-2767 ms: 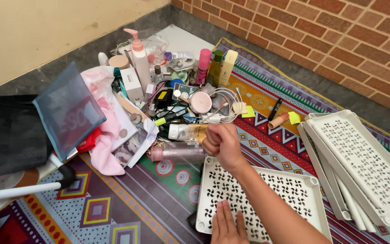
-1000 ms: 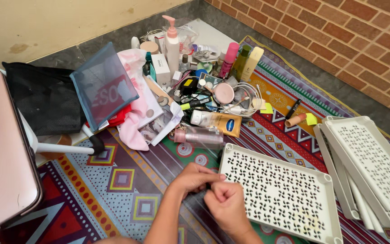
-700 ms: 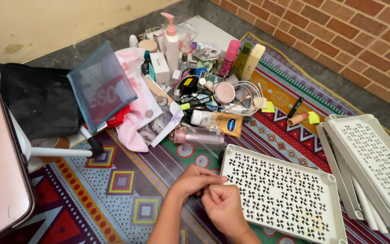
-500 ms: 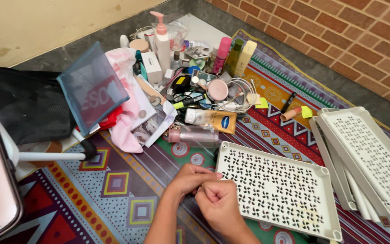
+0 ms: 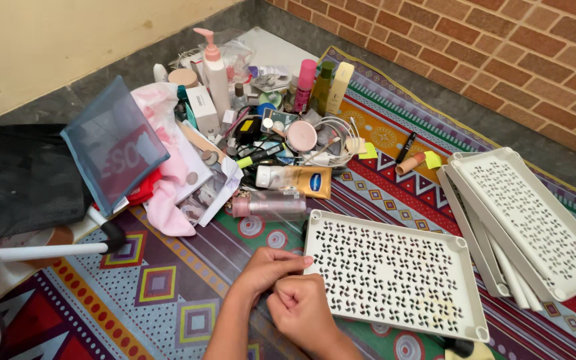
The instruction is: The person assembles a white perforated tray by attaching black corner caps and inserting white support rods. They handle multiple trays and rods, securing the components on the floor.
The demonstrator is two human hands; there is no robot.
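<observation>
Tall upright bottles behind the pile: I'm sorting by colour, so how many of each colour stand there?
White pump bottle: 1
Pink bottle: 1
Green bottle: 1
Pale yellow bottle: 1
Total: 4

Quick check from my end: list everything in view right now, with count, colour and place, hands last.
perforated tray: one, white, flat on the mat by the hands
tray stack: several, white, right
pump bottle: one, white with pink top, upright in the pile, back
lotion tube: one, white and orange, lying at the pile's front
clear bottle: one, pinkish, lying beside the tube
mesh pouch: one, blue, left
patterned mat: one, multicoloured, on the floor
left hand: fingers pinched, touching the right
right hand: fisted; contents hidden
</observation>
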